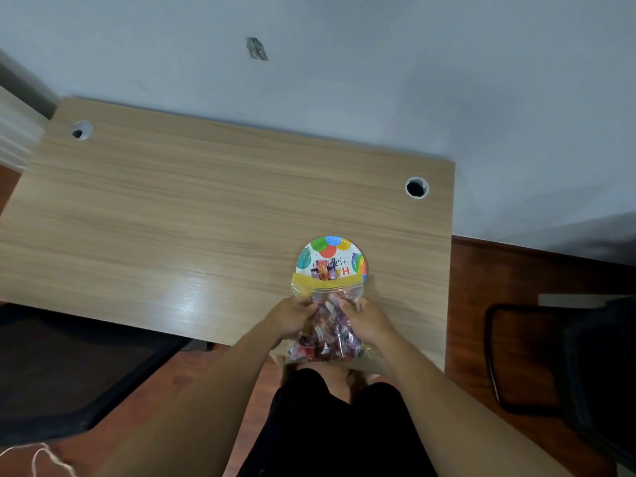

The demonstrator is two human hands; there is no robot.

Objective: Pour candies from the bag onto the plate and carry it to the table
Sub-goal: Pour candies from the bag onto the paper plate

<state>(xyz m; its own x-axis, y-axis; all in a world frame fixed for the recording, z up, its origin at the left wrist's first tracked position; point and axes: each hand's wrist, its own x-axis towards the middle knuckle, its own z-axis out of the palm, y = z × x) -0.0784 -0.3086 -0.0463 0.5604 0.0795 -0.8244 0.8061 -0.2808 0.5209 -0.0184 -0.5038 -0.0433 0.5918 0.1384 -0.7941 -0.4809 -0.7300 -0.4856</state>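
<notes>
A round paper plate (331, 245) printed with coloured balloons lies on the wooden desk (192, 215) near its front right. A clear zip bag (327, 333) full of wrapped candies is tilted over it, its yellow-edged mouth resting on the plate's near rim. A few candies (325, 269) lie on the plate just past the mouth. My left hand (292, 320) grips the bag's left side and my right hand (366, 318) grips its right side, both near the neck. The bag's bottom hangs over the desk's front edge.
The desk stands against a pale wall and has two round cable holes (416, 187) (82, 130). A black chair (564, 366) stands on the wooden floor at the right. A dark mat (69, 366) lies on the floor at the left.
</notes>
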